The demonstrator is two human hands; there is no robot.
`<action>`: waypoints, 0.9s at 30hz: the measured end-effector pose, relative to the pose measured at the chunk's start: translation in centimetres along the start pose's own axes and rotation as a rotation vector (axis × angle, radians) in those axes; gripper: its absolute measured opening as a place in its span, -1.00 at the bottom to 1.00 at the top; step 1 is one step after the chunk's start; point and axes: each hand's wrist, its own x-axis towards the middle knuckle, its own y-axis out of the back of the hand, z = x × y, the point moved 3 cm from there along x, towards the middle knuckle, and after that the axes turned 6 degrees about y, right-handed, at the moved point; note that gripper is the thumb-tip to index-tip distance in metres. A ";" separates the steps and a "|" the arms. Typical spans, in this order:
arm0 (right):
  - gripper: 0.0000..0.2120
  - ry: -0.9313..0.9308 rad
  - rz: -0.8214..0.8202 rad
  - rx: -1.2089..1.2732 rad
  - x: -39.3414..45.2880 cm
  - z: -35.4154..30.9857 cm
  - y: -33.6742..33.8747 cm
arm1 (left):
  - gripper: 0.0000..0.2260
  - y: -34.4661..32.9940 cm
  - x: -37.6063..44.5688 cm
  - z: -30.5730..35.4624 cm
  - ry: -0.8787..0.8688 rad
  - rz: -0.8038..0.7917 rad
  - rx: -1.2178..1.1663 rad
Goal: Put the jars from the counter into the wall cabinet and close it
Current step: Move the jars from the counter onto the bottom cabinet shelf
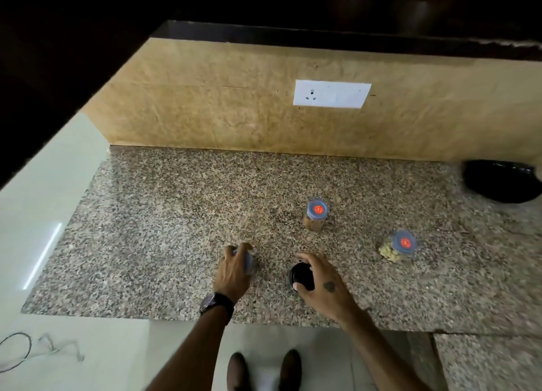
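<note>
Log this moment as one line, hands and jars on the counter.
left hand: gripping blue-lidded jar | right hand: closing on black-lidded jar | loose on counter: two blue-lidded jars | cabinet: out of view

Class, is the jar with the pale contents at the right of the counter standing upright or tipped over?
Upright. The jar with pale contents shows its lid facing up at the camera, contents below; it stands alone on the counter.
</note>
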 end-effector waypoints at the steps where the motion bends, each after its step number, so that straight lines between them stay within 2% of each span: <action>1: -0.34 -0.006 -0.003 -0.004 0.2 0.2 -0.3 | -0.53 0.1 0.3 0.0 -0.002 -0.003 -0.036; 4: -0.34 -0.030 -0.009 -0.009 0.9 0.9 -0.9 | -0.59 1.0 1.1 0.1 0.001 -0.024 -0.206; 7: -0.26 -0.060 -0.022 -0.035 1.5 1.4 -1.6 | -0.52 2.4 0.9 0.5 0.016 0.024 -0.373; 11: -0.06 -0.127 -0.104 -0.161 1.8 2.4 -3.1 | -0.48 4.2 -0.8 2.0 -0.094 0.088 -0.453; 14: -0.07 -0.154 -0.103 -0.092 1.4 3.0 -4.2 | -0.47 6.0 -2.1 3.0 -0.174 0.142 -0.420; 17: -0.14 -0.125 0.011 0.007 1.1 3.4 -4.1 | -0.47 7.8 -3.1 4.0 -0.230 0.193 -0.396; 21: -0.19 -0.131 0.236 0.347 -1.2 3.1 -1.6 | -0.40 10.3 -4.9 5.3 -0.281 0.225 -0.459; 23: -0.16 -0.104 0.352 0.448 -2.8 2.4 0.7 | -0.32 12.0 -6.3 6.6 -0.322 0.265 -0.484; 27: -0.13 0.042 0.511 0.492 -4.4 -1.0 7.8 | -0.18 17.1 -8.7 10.3 -0.418 0.354 -0.579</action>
